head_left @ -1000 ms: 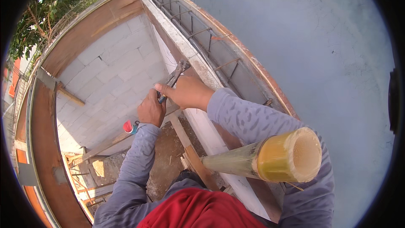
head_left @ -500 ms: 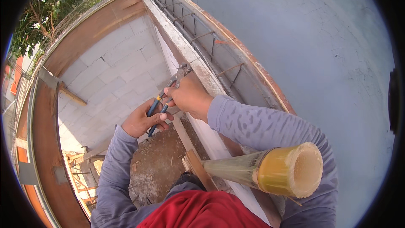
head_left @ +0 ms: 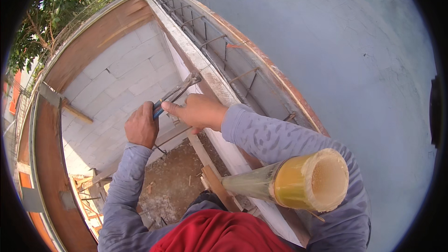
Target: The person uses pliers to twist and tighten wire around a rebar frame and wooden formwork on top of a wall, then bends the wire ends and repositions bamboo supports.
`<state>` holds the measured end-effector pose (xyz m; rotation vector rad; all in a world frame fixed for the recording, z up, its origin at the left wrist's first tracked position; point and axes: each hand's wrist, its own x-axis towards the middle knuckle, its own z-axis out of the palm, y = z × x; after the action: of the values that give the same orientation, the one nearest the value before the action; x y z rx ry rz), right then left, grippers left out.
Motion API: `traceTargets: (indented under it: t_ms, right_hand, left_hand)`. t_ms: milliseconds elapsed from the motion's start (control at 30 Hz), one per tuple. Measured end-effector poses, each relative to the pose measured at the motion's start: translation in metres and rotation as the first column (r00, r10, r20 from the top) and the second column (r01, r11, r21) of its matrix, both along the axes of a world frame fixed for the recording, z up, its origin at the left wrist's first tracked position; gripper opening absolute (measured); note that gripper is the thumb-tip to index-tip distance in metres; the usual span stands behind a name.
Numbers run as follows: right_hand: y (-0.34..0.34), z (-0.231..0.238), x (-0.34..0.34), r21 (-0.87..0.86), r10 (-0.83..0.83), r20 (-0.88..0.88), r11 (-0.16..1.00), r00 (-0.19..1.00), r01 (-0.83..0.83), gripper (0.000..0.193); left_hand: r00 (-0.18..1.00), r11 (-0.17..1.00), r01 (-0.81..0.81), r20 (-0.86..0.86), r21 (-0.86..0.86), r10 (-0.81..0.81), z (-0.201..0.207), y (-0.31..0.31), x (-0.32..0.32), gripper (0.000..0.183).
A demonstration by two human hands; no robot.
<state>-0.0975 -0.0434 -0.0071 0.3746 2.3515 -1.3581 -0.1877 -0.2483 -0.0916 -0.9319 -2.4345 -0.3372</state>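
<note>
Blue-handled pliers (head_left: 174, 94) slant up and to the right, their jaws up against the upper part of the formwork board. My left hand (head_left: 142, 125) is closed round the lower end of the handles. My right hand (head_left: 199, 112) is beside it with the thumb on the handles; its other fingers are partly hidden. The handles lie close together. Below my hands, a thin dark bent piece (head_left: 161, 150) hangs near the timber.
A cut bamboo pole (head_left: 291, 182) sticks up by my right forearm. A rebar cage (head_left: 205, 30) runs in the trough beside the blue-grey wall (head_left: 336, 56). Wooden formwork (head_left: 49, 144) curves round the left, before a pale block wall (head_left: 123, 72). Timber scraps (head_left: 219, 188) stand below.
The plier handles have come together, and my left hand has moved up and left, closing round their ends. My right hand has shifted slightly left and down. The view has moved a little.
</note>
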Motion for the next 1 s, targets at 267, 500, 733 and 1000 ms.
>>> traceTargets:
  t_ms: [267, 500, 733, 1000]
  right_hand:
    - [-0.011, -0.024, -0.009, -0.343, -0.306, -0.128, 0.906, 0.943, 0.247, 0.048]
    - [-0.017, -0.019, -0.006, -0.489, -0.350, -0.067, 0.828, 0.934, 0.275, 0.035]
    - [0.009, 0.050, 0.020, -0.226, -0.041, 0.123, 0.972, 0.992, 0.068, 0.043]
    - [0.144, 0.110, -0.002, 0.625, 0.261, -0.594, 0.745, 0.761, 0.233, 0.028]
  left_hand:
    - [0.990, 0.978, -0.099, 0.113, 0.183, 0.079, -0.002, 0.018, 0.068, 0.041]
    - [-0.303, 0.835, -0.134, 0.780, 0.534, -0.548, 0.062, -0.020, 0.011, 0.031]
    - [0.039, 0.829, -0.173, 0.845, 0.531, -0.533, 0.023, 0.006, 0.052, 0.019]
    - [0.854, 0.976, 0.066, 0.495, 0.209, -0.163, -0.037, 0.012, 0.028, 0.024]
